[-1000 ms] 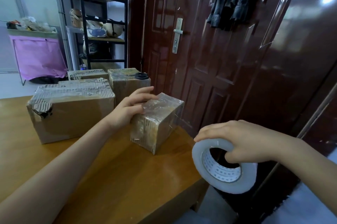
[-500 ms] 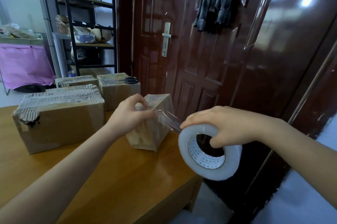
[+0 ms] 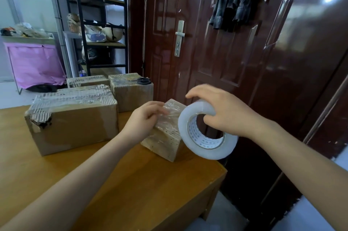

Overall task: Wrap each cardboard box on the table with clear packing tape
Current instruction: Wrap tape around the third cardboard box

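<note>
We had swung the tape roll [image 3: 207,133], gripped in our right hand [image 3: 224,112], against the small box [image 3: 165,136]; our left hand [image 3: 145,119] pressed it, fingers curled; wrapping seemed unfinished, the other boxes [image 3: 75,118] already taped.

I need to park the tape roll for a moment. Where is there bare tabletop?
Free: the wooden table in front of the small tape-wrapped cardboard box, out to its near corner, and the strip before the large torn brown box. Crowded: the far edge, where three boxes and black scissors cluster.
</note>
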Demonstrator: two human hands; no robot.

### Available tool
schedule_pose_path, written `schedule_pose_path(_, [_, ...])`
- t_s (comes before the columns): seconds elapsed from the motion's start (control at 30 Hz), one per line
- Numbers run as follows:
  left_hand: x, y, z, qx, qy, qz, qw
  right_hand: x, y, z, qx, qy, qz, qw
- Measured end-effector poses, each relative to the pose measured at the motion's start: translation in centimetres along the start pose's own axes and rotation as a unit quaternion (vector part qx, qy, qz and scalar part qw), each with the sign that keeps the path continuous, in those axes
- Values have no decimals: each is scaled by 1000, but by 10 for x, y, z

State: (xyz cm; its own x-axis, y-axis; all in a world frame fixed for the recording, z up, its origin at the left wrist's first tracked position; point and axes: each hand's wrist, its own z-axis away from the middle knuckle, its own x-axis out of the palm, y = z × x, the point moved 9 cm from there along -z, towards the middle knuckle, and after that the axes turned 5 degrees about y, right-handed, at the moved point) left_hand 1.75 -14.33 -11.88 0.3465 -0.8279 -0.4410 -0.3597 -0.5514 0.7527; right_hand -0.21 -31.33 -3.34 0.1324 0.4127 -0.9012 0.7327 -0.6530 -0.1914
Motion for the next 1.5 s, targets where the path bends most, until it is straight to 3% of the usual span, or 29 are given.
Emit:
schedule_pose_path(0.13, [4,13,8,93,8,-148,985,-6,16,25,-6,152,-64,986])
schedule_pose_path(0.37, [16,20,26,200,-8,-350,915,11,29,67,18,228,-169,959])
schedule_pose_path(0.5, [13,9,25,177,-10,-352,919,9,27,63,43,168,-167,971])
schedule_pose_path(0.67, [12,4,23,168,-21,-344,923,29,22,59,27,-63,-8,998])
schedule_pose_path(0.73, [13,4,23,171,-18,-348,922,34,22,62,36,-107,24,993])
schedule_pose_path(0.83, [11,10,22,178,-10,-366,913,33,19,61,43,-104,26,993])
schedule_pose_path(1.03, [25,28,22,189,-42,-465,864,40,18,54,37,-68,39,996])
schedule_pose_path(1.13, [20,16,12,140,-46,-464,873,38,24,46,61,-32,-17,997])
schedule_pose_path(1.3, [24,-10,2,160,-48,-472,866,50,19,26,51,-13,-35,998])
schedule_pose_path(1.5, [20,-22,-6,172,-28,-465,868,55,9,5,42,-78,20,996])
